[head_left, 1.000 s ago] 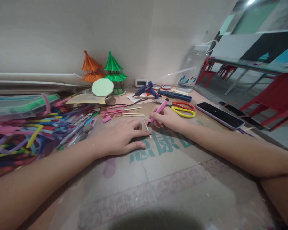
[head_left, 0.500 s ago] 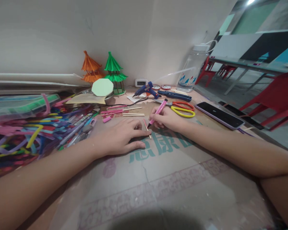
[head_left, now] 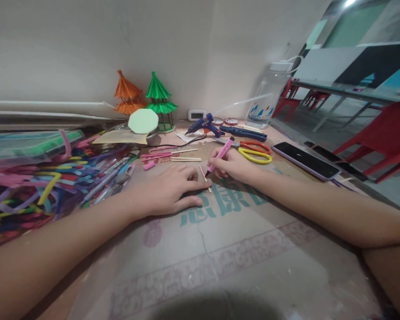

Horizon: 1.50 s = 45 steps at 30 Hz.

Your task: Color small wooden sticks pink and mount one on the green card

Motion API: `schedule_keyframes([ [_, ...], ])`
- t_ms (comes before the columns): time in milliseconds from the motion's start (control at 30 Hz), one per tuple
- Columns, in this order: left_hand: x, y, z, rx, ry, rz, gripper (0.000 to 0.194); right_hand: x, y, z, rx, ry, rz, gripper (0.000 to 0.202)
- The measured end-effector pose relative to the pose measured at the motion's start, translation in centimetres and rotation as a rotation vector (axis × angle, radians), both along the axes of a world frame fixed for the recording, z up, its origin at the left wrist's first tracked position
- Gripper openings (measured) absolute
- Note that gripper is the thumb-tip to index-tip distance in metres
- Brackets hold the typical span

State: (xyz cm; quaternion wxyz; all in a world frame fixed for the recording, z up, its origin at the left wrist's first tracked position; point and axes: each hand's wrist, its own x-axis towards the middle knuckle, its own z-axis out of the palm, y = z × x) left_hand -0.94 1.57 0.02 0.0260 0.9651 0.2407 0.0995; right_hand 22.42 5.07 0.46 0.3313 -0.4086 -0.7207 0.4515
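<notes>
A pink marker (head_left: 224,152) slants in my right hand (head_left: 231,165), its dark tip touching a thin stick (head_left: 204,173) that is partly pink and partly bare wood. My left hand (head_left: 173,189) lies palm down, with its index fingertip pressing the stick against the board and its thumb spread apart. Just beyond my left hand is the pink marker cap (head_left: 149,166). Behind it lie several pink-coloured sticks (head_left: 156,155) and a few plain sticks (head_left: 186,159).
Pipe cleaners (head_left: 46,182) heap at the left. Orange (head_left: 128,91) and green (head_left: 158,95) pagodas stand by the wall. A glue gun (head_left: 205,125), scissors (head_left: 255,153), phone (head_left: 305,160), utility knife (head_left: 243,133) and bottle (head_left: 266,98) lie or stand at the back and right.
The view has shifted very slightly. Both hands keep nearly the same pose, and the pink on the stick looks a little longer towards my left fingertip.
</notes>
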Motion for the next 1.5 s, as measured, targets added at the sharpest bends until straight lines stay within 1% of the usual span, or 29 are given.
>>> schedule_keyframes([
  [267, 0.13, -0.05, 0.18, -0.007, 0.022, 0.007, 0.052, -0.18, 0.05, -0.08, 0.021, -0.028, -0.094, 0.016],
  [333, 0.16, -0.09, 0.23, -0.004, 0.033, 0.009, 0.053, -0.14, 0.01, -0.02, 0.007, -0.01, -0.09, 0.017],
  [533, 0.05, -0.04, 0.01, 0.022, 0.035, 0.012, 0.054, -0.14, -0.19, 0.29, -0.029, 0.012, -0.021, 0.018],
  [833, 0.07, -0.02, 0.01, -0.007, 0.008, 0.003, 0.052, -0.15, -0.1, 0.12, 0.018, -0.027, -0.067, 0.018],
  [1133, 0.11, -0.06, 0.16, 0.003, 0.031, 0.003, 0.053, -0.07, 0.12, -0.29, 0.084, -0.052, -0.077, 0.016],
  [1333, 0.11, -0.01, 0.1, -0.002, 0.03, 0.001, 0.053, -0.21, 0.14, -0.34, 0.088, -0.036, -0.099, 0.016],
  [1500, 0.09, 0.02, 0.07, -0.006, 0.02, 0.003, 0.053, -0.37, 0.01, 0.03, 0.07, -0.064, -0.101, 0.013],
])
